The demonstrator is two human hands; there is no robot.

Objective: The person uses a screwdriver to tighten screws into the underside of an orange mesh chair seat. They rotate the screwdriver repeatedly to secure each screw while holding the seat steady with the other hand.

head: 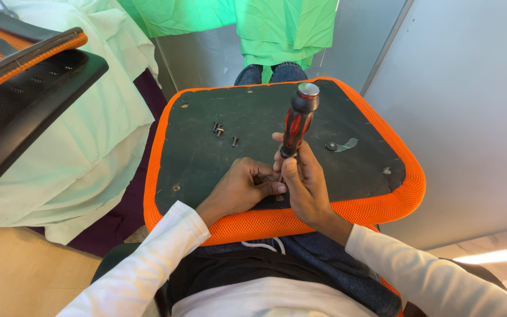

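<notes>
1. The screwdriver (296,123) stands nearly upright over the near edge of a dark seat panel (253,147) with an orange mesh rim, which rests across the person's lap; pale green cloth and a grey wall lie beyond
2. Its handle is red and black with a silvery cap, and the tip is hidden among the fingers
3. The right hand (303,179) is closed around the lower handle; the left hand (244,186) pinches at the tip, and I cannot tell what it grips
4. Three small screws (223,132) lie loose up the panel, and a metal bracket (341,145) sits to the right
</notes>
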